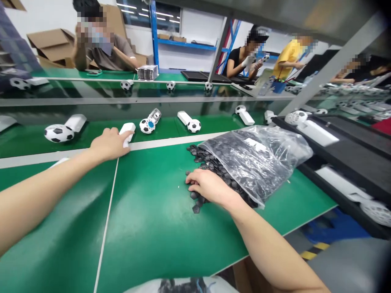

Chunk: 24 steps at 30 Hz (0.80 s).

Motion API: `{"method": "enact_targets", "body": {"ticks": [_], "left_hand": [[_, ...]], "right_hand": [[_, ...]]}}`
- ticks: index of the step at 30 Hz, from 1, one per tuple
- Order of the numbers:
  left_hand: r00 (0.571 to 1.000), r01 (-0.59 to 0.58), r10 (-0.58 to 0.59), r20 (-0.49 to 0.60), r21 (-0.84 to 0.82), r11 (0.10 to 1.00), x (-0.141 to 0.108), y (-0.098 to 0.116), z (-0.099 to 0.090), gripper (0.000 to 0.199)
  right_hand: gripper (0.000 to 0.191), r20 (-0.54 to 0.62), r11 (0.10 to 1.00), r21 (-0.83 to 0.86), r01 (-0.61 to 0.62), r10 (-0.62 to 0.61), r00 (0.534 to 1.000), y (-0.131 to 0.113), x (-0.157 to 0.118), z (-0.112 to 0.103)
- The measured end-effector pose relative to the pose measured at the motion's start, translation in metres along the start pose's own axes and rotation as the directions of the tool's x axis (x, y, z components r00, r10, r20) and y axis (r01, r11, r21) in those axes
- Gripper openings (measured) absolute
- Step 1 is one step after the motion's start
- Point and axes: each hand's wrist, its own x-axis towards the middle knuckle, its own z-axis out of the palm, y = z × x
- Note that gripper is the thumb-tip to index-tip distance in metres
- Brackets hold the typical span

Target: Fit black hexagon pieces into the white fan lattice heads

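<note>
1. Nearest, I log a green conveyor belt (146,228), with a white seam running along it.
2. Right hand (210,188): half open, palm down, fingers pressed into a heap of dark hexagonal pieces (201,171), which spill from a transparent plastic bag (253,162) just beside it.
3. Left hand (111,143): curled closed around a white oblong housing (127,132) on the farther belt section (how firmly, I can't judge from here).
4. Beyond: football-patterned balls (59,133) lying beside more white housings, and a black tray (317,138) at right.
5. Farthest, I note a co-worker in a yellow shirt (290,55), blue shelving (183,44) and cardboard boxes (50,47).
</note>
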Motion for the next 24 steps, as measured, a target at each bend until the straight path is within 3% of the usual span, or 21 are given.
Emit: {"method": "enact_targets", "body": {"ticks": [2, 5, 10, 14, 17, 20, 24], "left_hand": [[0.989, -0.107, 0.106, 0.105, 0.006, 0.994, -0.014, 0.019, -0.001, 0.061], [0.928, -0.266, 0.282, 0.244, -0.096, 0.959, -0.035, 0.046, -0.003, 0.074], [0.871, -0.453, 0.476, 0.125, -0.176, 0.874, -0.054, 0.085, 0.001, 0.050], [0.914, -0.287, 0.360, 0.186, -0.331, 0.899, -0.059, 0.102, 0.018, 0.061], [0.953, -0.189, 0.252, 0.167, -0.321, 0.928, -0.066, 0.107, 0.027, 0.071], [0.967, -0.156, 0.207, 0.147, -0.297, 0.942, -0.073, 0.109, 0.030, 0.076], [0.970, -0.193, 0.231, 0.077, -0.338, 0.921, -0.078, 0.110, 0.030, 0.074]], "right_hand": [[0.015, -0.006, 1.000, -0.006, -0.021, 0.021, 1.000, 0.001, -0.001, 0.002], [0.019, 0.004, 1.000, 0.007, -0.031, 0.031, 1.000, 0.003, -0.002, 0.004], [0.007, -0.012, 0.997, -0.010, 0.071, -0.071, 0.997, 0.005, -0.003, 0.000], [0.007, -0.199, 0.983, 0.112, 0.146, -0.122, 0.972, 0.003, -0.002, -0.004], [0.006, -0.313, 0.936, 0.207, 0.285, -0.212, 0.926, 0.000, -0.001, -0.002], [0.009, -0.340, 0.894, 0.196, 0.403, -0.323, 0.883, -0.007, -0.001, 0.005], [0.008, -0.339, 0.896, 0.146, 0.419, -0.353, 0.872, -0.016, 0.000, 0.016]]}}
